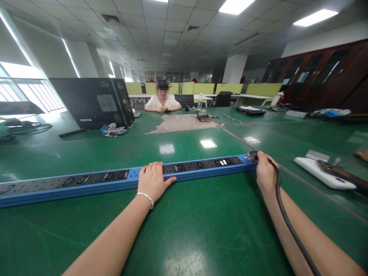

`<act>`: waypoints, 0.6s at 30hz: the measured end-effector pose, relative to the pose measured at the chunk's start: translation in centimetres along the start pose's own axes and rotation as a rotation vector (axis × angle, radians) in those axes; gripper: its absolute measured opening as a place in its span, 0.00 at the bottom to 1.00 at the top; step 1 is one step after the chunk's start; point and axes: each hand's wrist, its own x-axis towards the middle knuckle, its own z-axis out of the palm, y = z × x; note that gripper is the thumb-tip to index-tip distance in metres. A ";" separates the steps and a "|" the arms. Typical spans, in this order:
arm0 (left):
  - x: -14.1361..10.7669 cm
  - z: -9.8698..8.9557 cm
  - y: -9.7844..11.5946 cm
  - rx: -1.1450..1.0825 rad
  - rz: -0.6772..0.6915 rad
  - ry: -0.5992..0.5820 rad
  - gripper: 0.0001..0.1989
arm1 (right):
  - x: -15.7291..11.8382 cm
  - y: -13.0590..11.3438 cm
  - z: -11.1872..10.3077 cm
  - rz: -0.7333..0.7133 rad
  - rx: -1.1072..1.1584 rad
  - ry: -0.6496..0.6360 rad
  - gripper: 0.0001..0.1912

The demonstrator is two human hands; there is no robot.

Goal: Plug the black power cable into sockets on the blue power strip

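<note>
A long blue power strip (188, 178) with black socket modules lies across the green table, its left end running out of view. My left hand (153, 177) is over its middle, fingers bent across the top and thumb along the near side, gripping it. At the strip's right end, my right hand (266, 170) is closed around a black plug (253, 155). The plug is at the socket at that end; how far in it sits, I cannot tell. From this hand a black power cord (283, 209) runs down over the right forearm and out of view.
A black computer case (94, 101) stands at the back left, with gloves (113, 130) before it. Across the table (184, 143) sits another person (162, 101). A water bottle (200, 101) and a small device (202, 115) stand far off; a white device (323, 174) lies at right.
</note>
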 end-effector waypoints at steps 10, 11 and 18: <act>-0.1 0.0 0.0 0.011 0.007 -0.001 0.33 | -7.2 -4.1 4.1 -0.290 -0.231 -0.618 0.17; -0.1 0.0 0.0 0.012 0.007 0.000 0.33 | -7.5 -4.2 4.1 -0.294 -0.257 -0.632 0.16; -0.1 -0.1 0.1 0.010 0.004 0.006 0.34 | -8.3 -5.3 4.3 -0.430 -0.464 -0.663 0.17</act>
